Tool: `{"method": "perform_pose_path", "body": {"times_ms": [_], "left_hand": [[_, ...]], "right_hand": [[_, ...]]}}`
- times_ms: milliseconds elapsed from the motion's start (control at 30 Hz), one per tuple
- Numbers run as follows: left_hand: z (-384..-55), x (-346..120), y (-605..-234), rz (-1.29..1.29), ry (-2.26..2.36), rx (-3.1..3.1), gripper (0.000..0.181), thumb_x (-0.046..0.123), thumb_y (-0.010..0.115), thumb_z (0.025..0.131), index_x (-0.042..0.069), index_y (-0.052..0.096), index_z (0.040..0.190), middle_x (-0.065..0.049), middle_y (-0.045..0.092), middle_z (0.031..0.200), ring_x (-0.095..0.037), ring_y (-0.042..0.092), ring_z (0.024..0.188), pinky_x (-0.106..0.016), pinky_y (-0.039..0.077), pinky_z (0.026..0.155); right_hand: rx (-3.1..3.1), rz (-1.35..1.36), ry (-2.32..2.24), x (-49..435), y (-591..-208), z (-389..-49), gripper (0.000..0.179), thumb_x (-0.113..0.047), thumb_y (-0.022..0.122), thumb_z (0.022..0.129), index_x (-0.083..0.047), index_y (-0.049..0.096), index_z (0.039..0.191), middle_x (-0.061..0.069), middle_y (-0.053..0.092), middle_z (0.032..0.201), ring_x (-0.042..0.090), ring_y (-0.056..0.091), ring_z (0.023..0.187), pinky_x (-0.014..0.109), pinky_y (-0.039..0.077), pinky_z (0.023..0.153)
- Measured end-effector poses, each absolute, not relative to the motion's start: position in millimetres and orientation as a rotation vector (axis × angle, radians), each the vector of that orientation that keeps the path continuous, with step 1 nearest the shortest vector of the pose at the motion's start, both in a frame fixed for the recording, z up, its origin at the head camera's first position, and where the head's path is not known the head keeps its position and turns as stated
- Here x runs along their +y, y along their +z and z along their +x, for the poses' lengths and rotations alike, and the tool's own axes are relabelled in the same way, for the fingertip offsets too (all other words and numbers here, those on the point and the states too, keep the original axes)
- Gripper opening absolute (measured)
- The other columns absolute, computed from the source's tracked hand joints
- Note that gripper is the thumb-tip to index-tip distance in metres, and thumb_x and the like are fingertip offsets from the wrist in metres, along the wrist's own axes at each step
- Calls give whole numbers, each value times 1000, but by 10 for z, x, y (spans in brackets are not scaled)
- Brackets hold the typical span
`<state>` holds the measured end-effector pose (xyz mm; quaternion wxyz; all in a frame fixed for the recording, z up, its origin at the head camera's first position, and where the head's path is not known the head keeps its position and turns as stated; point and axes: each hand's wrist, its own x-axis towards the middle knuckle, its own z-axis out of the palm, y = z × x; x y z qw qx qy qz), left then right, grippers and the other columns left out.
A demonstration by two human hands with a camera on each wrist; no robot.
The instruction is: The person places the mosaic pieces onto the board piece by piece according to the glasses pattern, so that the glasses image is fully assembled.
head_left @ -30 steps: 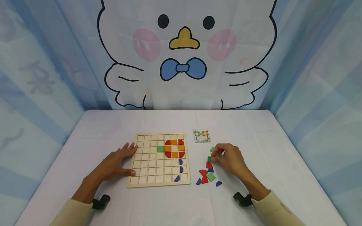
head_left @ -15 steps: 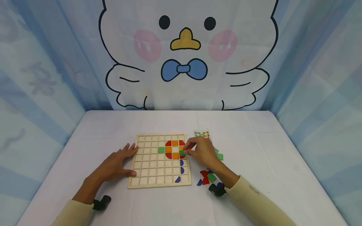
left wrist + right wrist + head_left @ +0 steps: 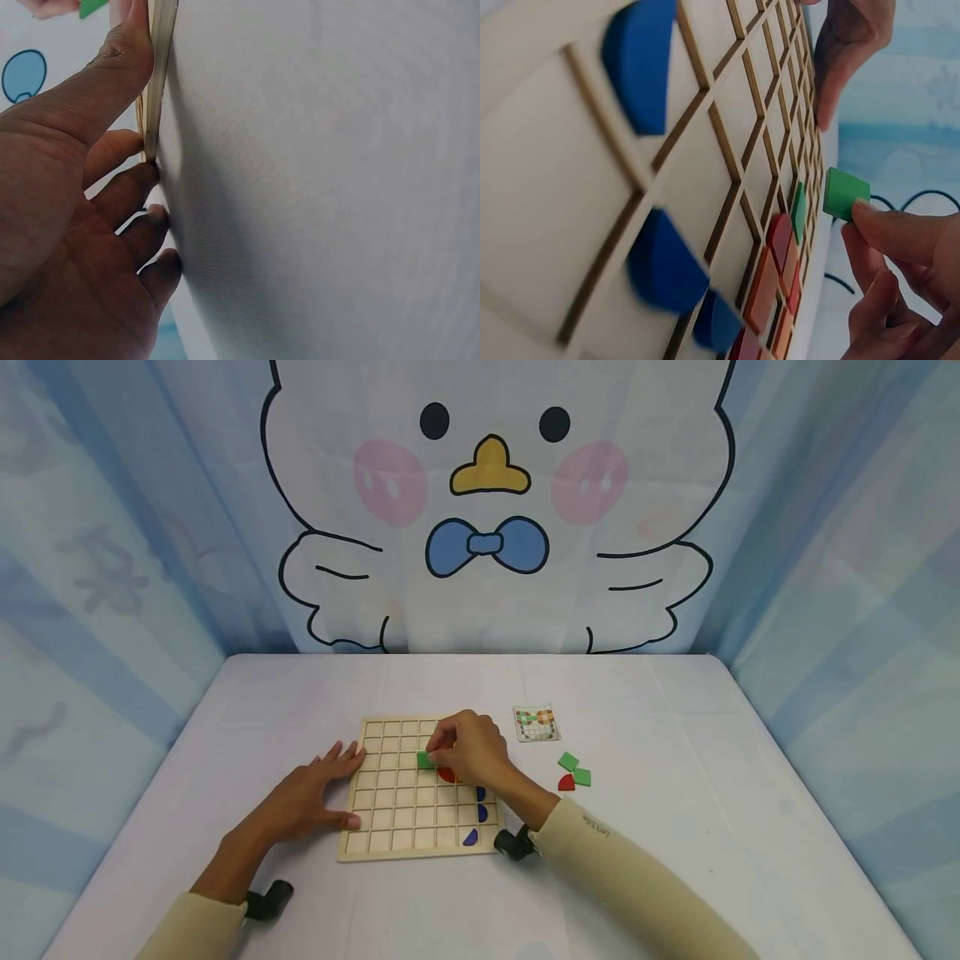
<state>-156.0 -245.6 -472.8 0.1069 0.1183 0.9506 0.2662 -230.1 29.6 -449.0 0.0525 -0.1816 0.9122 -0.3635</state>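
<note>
My right hand (image 3: pixel 474 750) pinches a green square tile (image 3: pixel 846 193) between thumb and fingertips, raised above the wooden grid board (image 3: pixel 386 818). In the right wrist view another green tile (image 3: pixel 799 214) lies in a cell below it, beside red (image 3: pixel 778 238) and orange (image 3: pixel 761 289) pieces. From the head view my right hand covers most of that red and orange ring. My left hand (image 3: pixel 311 789) rests at the board's left side, fingers extended; in the left wrist view its thumb (image 3: pixel 112 75) lies against the board's edge. Blue half-round pieces (image 3: pixel 482 813) lie on the board's right side.
Right of the board lie green tiles (image 3: pixel 567 762) and a red quarter-round piece (image 3: pixel 566 782). A small printed pattern card (image 3: pixel 536 723) lies behind them. My right forearm (image 3: pixel 615 868) hides part of the table where other pieces lay.
My right hand has carried a green tile from the loose pieces on the right, leftward across the board to beside the seated green tile. The left hand stays on the board's edge.
</note>
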Motion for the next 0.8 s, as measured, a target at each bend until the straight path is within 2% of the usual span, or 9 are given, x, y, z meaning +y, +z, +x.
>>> {"method": "perform_pose_path", "body": {"times_ms": [200,467,800], "left_hand": [[-1557,-2453,-4722,340,783,2791,111,45,94,75,11,38,165,-18,31,173,-51,22,161,-75,21,126],[-1554,-2456,-4728,335,785,2795,111,46,94,75,13,38,165,-17,31,173,-53,23,160,-76,21,125],[-1558,-2460,-4730,344,781,2799,110,45,94,75,12,39,165,-17,32,173,-51,23,160,-77,22,125]], "right_hand": [[2777,-508,-1084,77,-4546,-2384,13,-21,89,88,-26,80,79,-12,73,73,9,65,73,32,51,58],[2825,-486,-1005,-86,-4614,-2423,15,-20,90,86,-24,79,76,-10,72,71,7,61,64,25,47,52],[2854,-521,-879,-106,-4605,-2415,13,-13,85,86,-23,81,79,-10,72,73,9,62,67,26,47,53]]}}
